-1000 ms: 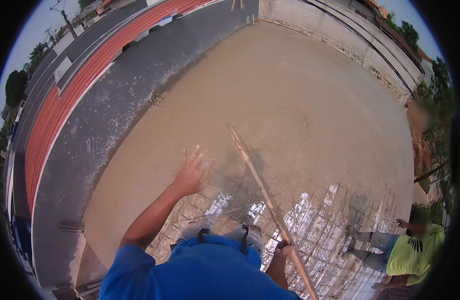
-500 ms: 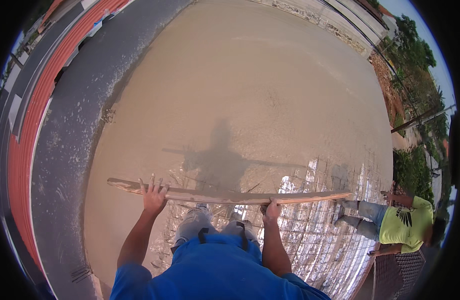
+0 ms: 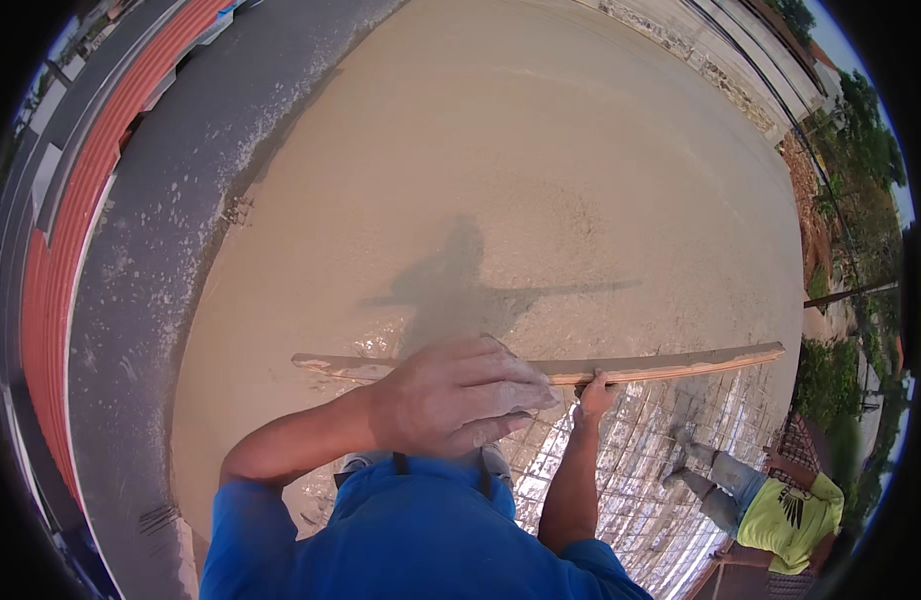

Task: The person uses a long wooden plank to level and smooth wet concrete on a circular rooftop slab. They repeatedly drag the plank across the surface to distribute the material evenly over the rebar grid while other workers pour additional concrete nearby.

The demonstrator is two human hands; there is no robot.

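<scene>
A long wooden board, coated with wet grey mud along its top, lies crosswise before me. My right hand grips it right of centre. My left hand is off it, raised close to the camera and hiding part of the board; its dusty fingers are loosely bent, with nothing visible in them. Below the board, steel rebar mesh shows over shiny sheeting. Beyond spreads wet, smoothed concrete, with my shadow on it.
A co-worker in a yellow-green shirt stands on the mesh at lower right. A grey wall runs along the left, beside red corrugated roofing. A pale block wall bounds the far side, with cables and trees at right.
The board swung from diagonal to crosswise, then shifted rightward and farther up the picture. My left hand took hold of it, then let go and rose toward the camera.
</scene>
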